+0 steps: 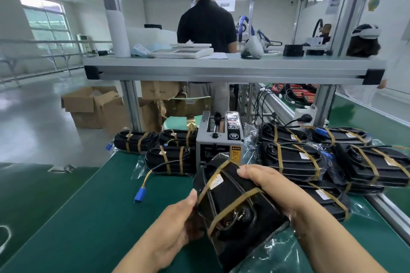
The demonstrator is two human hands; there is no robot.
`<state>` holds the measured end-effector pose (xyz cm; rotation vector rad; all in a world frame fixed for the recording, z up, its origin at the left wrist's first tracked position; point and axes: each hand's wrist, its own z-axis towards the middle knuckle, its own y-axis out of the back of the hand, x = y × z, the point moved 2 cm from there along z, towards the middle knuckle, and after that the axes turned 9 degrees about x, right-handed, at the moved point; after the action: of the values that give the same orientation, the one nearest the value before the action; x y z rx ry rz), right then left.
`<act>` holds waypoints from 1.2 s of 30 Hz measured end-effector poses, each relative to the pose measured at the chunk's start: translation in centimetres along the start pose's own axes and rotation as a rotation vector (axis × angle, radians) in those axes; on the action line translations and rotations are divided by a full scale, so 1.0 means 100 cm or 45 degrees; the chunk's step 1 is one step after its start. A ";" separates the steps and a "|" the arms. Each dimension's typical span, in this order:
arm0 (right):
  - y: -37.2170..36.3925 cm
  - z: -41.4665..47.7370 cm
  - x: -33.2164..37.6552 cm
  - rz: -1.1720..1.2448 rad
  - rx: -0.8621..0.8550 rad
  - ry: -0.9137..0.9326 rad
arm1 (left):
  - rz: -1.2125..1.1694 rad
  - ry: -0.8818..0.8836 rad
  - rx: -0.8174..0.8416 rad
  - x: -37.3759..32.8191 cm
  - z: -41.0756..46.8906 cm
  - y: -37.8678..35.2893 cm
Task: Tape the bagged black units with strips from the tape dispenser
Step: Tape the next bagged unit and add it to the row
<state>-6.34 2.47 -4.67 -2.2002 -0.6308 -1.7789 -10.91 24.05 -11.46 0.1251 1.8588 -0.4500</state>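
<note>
Unit in hand: black bagged unit (235,204), blocky, matt black under a clear, crinkled plastic bag, with two tan tape bands across it and a small white label under one band. It is held tilted over the green desk (99,217), just in front of the grey, boxy tape dispenser (218,142). Left hand (175,224): grip closed round the unit's left edge, thumb on top, fingers underneath. Right hand (266,186): grip closed on the right side, fingers laid over the far upper corner. Count left of the dispenser: three taped units (170,159) lying flat and touching one another, each with two tan bands. A yellow lead runs from the nearest to a blue connector (139,194) lying on the mat. Count right of the dispenser: at least five more in an overlapping pile (290,159); the lower ones are partly hidden, so the total is uncertain. Desk surface is smooth, matt green. Its right edge is bounded by an aluminium rail (390,210), and the pile reaches it. Open mat lies to the near left of the hands. An aluminium-framed shelf (221,68) spans overhead behind the dispenser.
</note>
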 end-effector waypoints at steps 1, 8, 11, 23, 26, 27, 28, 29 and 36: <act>-0.010 0.004 0.006 0.042 0.065 0.014 | -0.088 -0.044 0.042 -0.002 -0.005 0.004; -0.085 0.056 0.014 0.877 0.284 0.081 | -0.415 -0.421 -0.397 -0.037 -0.034 0.072; -0.128 0.085 0.002 0.998 0.197 0.090 | -0.559 -0.497 -0.748 -0.051 -0.038 0.120; -0.240 0.199 0.016 -0.005 0.005 -0.006 | -0.438 -0.385 -1.199 -0.071 0.002 0.262; -0.246 0.221 0.014 0.093 -0.090 -0.007 | -0.432 -0.380 -1.210 -0.074 0.017 0.273; -0.247 0.225 0.013 0.137 -0.124 0.010 | -0.429 -0.372 -1.222 -0.073 0.023 0.275; -0.246 0.228 0.013 0.180 -0.162 0.024 | -0.420 -0.364 -1.235 -0.073 0.028 0.277; -0.244 0.230 0.012 0.214 -0.213 0.030 | -0.406 -0.357 -1.246 -0.072 0.034 0.279; -0.246 0.227 0.002 0.191 -0.234 0.122 | -0.360 -0.344 -1.336 -0.061 0.058 0.286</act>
<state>1.72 34.26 -11.67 -2.1945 -0.2828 -1.9166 4.99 49.08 -14.28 -0.8661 1.6328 0.3445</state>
